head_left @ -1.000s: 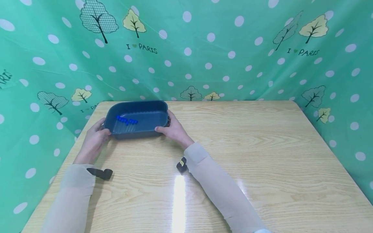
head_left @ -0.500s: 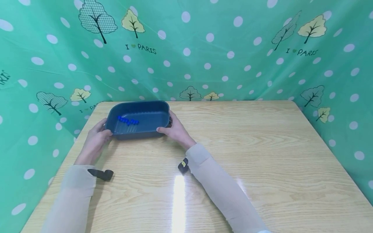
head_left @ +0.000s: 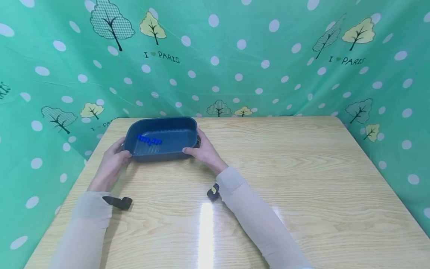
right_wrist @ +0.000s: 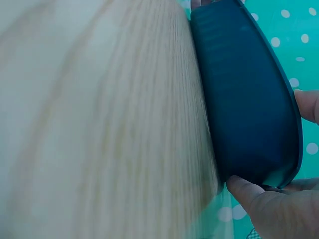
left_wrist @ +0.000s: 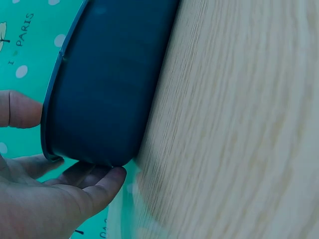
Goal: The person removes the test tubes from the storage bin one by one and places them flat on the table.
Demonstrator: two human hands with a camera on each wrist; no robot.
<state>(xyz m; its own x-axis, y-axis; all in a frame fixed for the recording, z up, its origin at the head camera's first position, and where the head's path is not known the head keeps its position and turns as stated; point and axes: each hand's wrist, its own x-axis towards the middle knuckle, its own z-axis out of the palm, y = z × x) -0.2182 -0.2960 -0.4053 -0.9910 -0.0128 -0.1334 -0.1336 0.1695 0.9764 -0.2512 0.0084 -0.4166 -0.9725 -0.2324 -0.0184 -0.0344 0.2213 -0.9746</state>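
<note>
A dark blue plastic bin (head_left: 176, 141) with rounded corners is at the far left of the table. Several small bright blue pieces (head_left: 144, 139) lie together in its left half; their kind is too small to tell. My left hand (head_left: 112, 162) grips the bin's left end, thumb at the rim and fingers under and beside the wall. The right end is held by my right hand (head_left: 205, 151), its thumb over the front rim. In both wrist views the outer wall of the bin (left_wrist: 104, 84) stands close to the tabletop; fingertips (right_wrist: 241, 189) touch its lower edge.
The light wood table (head_left: 285, 179) stretches right and toward me. A green dotted curtain (head_left: 248, 52) hangs along its back and sides. Black wrist straps with small cameras (head_left: 124, 203) sit on both sleeves.
Both hands and the bin have shifted slightly to the right along the table. The blue pieces have travelled with the bin. The grip of both hands looks the same.
</note>
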